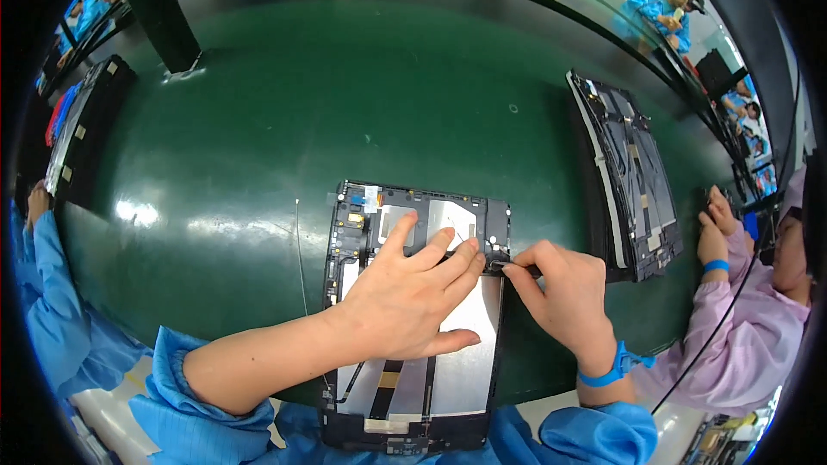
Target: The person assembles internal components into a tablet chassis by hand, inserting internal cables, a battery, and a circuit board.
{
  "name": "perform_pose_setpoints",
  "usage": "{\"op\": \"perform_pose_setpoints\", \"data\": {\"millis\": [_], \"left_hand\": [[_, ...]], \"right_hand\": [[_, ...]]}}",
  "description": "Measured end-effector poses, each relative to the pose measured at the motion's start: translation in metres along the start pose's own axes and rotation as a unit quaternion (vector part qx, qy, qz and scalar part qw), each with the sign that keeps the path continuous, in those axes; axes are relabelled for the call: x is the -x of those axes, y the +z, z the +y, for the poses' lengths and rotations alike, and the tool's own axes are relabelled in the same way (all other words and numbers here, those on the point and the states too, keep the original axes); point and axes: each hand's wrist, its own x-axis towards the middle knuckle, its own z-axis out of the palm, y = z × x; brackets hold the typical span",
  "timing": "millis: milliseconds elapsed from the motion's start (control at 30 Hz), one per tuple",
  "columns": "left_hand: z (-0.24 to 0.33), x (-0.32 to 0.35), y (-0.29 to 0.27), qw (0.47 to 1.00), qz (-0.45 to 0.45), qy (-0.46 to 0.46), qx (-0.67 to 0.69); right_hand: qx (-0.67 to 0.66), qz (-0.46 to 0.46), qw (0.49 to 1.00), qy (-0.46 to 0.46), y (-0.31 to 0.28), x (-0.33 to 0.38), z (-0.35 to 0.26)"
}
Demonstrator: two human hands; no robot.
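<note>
Head camera, looking steeply down, close over bench (258, 120)

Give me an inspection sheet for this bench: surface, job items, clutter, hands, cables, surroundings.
Surface: glossy green bench mat.
Job's things: open black tablet chassis with silver inner plate, flat on the mat.
Clutter: stack of black tablet frames at right; black tray at left.
Hands: left hand pressed flat on the chassis; right hand pinching a small dark part at its right edge.
Cables: thin wire on the mat.
Surroundings: co-worker in pink sleeve at right.
</note>
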Motion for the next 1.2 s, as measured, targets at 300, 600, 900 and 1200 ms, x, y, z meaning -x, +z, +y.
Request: {"op": "perform_pose_setpoints", "data": {"millis": [300, 600, 900, 1200], "left_hand": [[0.0, -0.001, -0.001, 1.0, 0.001, 0.004, 0.01], [-0.001, -0.002, 0.0, 1.0, 0.02, 0.0, 0.013], [-0.002, 0.001, 0.003, 0.999, 0.03, 0.004, 0.027], [-0.002, -0.001, -0.002, 1.0, 0.004, 0.002, 0.023]], "right_hand": [[0.014, 0.068, 0.998, 0.004, 0.003, 0.002, -0.001], [0.051, 0.055, 0.997, -0.018, 0.0, 0.001, -0.006], [0.178, -0.049, 0.983, -0.019, -0.013, -0.017, -0.033], [0.223, -0.187, 0.921, -0.26, -0.025, -0.06, -0.032]]}}
